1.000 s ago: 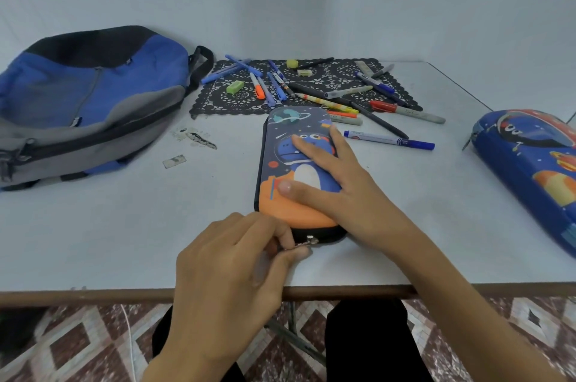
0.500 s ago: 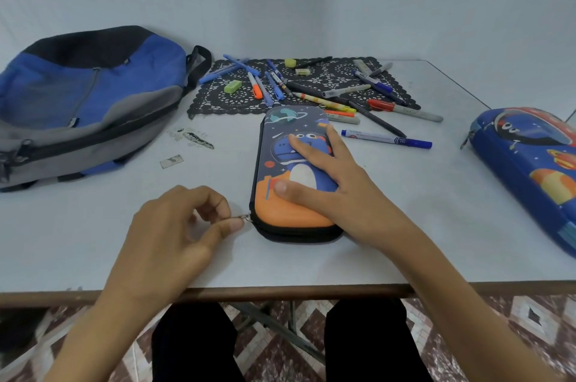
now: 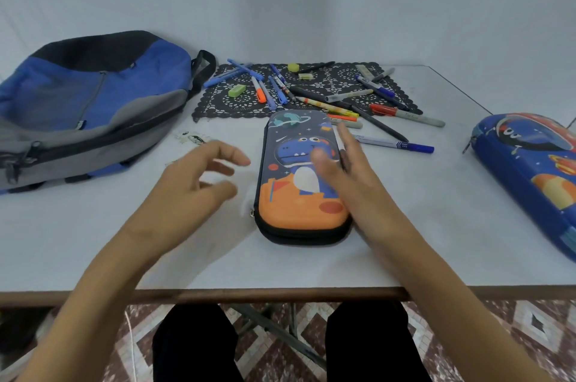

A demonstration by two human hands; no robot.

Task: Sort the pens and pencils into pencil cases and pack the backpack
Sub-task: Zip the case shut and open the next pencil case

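Two bare hands flank a zipped dinosaur pencil case (image 3: 296,210) lying flat near the table's (image 3: 93,241) front edge, about midway along it. The left hand (image 3: 187,185), fingers loosely spread and grasping nothing, hovers just left of the case. The right hand (image 3: 349,169), blurred, fingers straight and released, lies over the case's right side.

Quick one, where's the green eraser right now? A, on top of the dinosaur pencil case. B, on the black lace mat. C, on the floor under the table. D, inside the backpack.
B: the green eraser lies flat on the black lace mat, near the mat's left end.
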